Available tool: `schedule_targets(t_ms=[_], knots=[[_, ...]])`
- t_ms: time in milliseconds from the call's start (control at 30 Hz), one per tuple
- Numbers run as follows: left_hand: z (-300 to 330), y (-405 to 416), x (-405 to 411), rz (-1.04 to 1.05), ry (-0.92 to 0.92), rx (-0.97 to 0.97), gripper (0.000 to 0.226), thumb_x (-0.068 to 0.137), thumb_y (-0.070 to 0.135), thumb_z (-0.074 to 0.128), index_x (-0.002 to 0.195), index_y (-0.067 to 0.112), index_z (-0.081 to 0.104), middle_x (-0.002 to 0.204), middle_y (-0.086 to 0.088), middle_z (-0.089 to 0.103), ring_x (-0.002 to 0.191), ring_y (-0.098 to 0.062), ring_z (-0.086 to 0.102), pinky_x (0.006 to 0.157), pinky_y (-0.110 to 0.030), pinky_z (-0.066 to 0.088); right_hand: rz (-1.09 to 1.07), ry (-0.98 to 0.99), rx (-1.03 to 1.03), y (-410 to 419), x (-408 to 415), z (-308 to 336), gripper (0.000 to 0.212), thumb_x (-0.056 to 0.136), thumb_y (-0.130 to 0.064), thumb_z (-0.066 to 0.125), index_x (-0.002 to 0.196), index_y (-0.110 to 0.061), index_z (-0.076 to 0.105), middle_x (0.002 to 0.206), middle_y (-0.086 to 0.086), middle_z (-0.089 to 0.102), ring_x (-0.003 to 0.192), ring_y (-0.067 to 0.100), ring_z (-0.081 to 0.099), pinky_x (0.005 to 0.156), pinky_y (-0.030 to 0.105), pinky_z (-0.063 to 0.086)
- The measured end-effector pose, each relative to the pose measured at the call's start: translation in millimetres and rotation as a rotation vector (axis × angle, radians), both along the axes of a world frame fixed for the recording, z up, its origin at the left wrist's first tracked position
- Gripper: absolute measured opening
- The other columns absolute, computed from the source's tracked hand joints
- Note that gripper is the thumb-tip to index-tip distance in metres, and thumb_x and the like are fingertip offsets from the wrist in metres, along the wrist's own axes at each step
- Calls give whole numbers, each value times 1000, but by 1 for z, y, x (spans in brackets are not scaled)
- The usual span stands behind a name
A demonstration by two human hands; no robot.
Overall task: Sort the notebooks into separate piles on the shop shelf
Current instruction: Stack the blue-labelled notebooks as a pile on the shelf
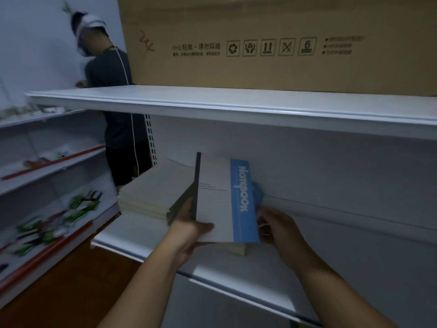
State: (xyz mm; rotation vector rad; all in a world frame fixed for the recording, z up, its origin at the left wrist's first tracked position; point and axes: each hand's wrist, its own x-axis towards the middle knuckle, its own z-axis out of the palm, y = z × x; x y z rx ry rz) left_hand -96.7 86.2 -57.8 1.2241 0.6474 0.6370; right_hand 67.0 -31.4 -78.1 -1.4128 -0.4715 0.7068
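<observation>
Holding a blue-banded notebook [227, 200] in both hands, left hand [189, 230] and right hand [279, 228] grasping opposite edges, above the shelf [331, 268]; one pale pile [146, 197] by the left edge, sorting seemingly barely begun.

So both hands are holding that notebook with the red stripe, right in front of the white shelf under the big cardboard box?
Not quite: the head view shows the stripe on the notebook is blue, not red. The rest holds: both hands, left and right, hold it before the white shelf under the cardboard box.
</observation>
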Motion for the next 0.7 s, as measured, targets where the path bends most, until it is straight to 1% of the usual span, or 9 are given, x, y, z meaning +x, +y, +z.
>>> schedule_targets(t_ms=[67,100,233,333,400,467,567,633,700], knots=[[-3,0,-7,47,-25,15,74,77,-23,56,134,23,47,118,-9,64,107,-30,61,77,-53,56,-80,-30,-81,6,5,-4,16,94,-20,52,84,-9,57,69,7,52,52,17,45,54,26,39],[-3,-1,-10,60,-36,20,72,77,-24,55,132,22,48,115,-8,65,106,-29,61,78,-51,56,-58,-71,-153,11,6,-5,19,94,-25,52,83,-10,55,69,6,50,52,17,44,54,27,39],[-2,-7,-22,124,-45,30,67,77,-26,53,120,26,51,107,-4,67,100,-21,63,79,-38,56,60,-167,-348,25,3,-8,36,86,-57,54,81,-22,52,75,-1,53,65,15,52,54,23,42],[-7,-8,-33,153,-37,38,63,78,-25,53,109,30,56,100,-2,72,96,-20,67,82,-37,55,83,-275,-427,25,6,-15,44,82,-63,54,95,-22,51,87,3,58,72,18,57,52,23,39],[-8,-10,-37,171,-21,40,62,78,-24,53,107,31,57,99,-1,73,95,-19,68,85,-39,55,93,-310,-442,22,12,-16,42,83,-58,56,91,-17,57,78,2,57,65,16,54,50,24,34],[-9,-10,-36,180,-12,39,62,78,-23,54,106,32,57,101,-2,72,98,-20,67,88,-40,54,101,-358,-429,17,19,-13,28,88,-44,57,86,-16,60,71,-2,56,60,12,51,50,24,32],[-10,-12,-32,168,12,88,64,78,-21,56,112,33,55,108,-3,69,103,-21,64,82,-33,55,43,-359,-318,6,29,-9,6,92,-20,56,90,-15,59,73,-1,56,62,13,52,51,24,35],[-10,-15,-29,164,35,135,66,79,-19,56,121,31,50,111,-2,67,104,-18,63,76,-26,53,-29,-260,-147,-2,36,-9,10,91,-8,55,93,-15,61,83,4,61,69,17,57,55,25,41],[-10,-17,-28,183,29,137,68,80,-19,56,126,30,47,111,0,66,104,-17,62,79,-27,54,-106,-216,33,-15,47,-9,19,89,-3,56,89,-19,66,92,7,65,79,22,61,66,29,45]])
